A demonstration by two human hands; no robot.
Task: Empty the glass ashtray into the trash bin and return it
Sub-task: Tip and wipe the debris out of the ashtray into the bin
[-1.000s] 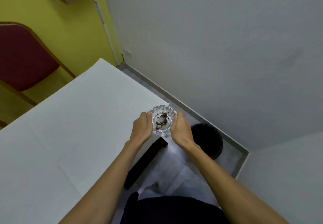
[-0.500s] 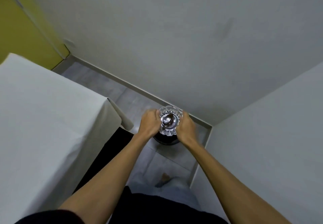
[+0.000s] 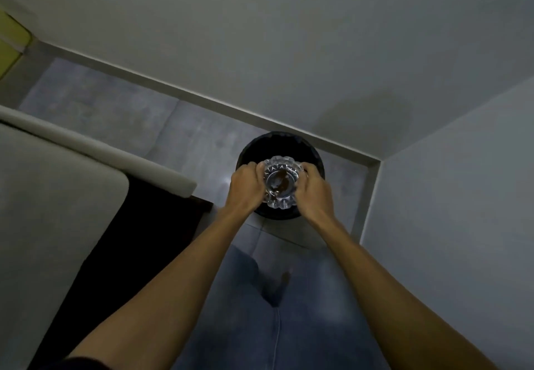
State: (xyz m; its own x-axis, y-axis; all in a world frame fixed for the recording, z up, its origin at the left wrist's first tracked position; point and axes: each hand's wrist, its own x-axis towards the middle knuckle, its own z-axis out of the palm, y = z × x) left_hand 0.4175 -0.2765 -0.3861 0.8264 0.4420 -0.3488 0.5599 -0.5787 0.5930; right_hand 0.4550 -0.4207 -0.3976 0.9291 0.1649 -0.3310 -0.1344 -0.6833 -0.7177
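Observation:
The cut-glass ashtray (image 3: 281, 182) is held level between both my hands, with dark brown ash and residue in its bowl. My left hand (image 3: 245, 185) grips its left rim and my right hand (image 3: 313, 190) grips its right rim. Directly beneath it stands the round black trash bin (image 3: 281, 141) on the grey floor, in the corner of the room. My hands and the ashtray cover the bin's front half.
The white-clothed table (image 3: 57, 196) fills the left side, its corner close to my left forearm, with dark space under it. Grey walls meet at a corner (image 3: 381, 161) just right of the bin. My jeans-clad legs (image 3: 274, 312) are below.
I have carried the ashtray off the table and over to the corner; it now hangs right above the bin's mouth. Both hands keep the same grip.

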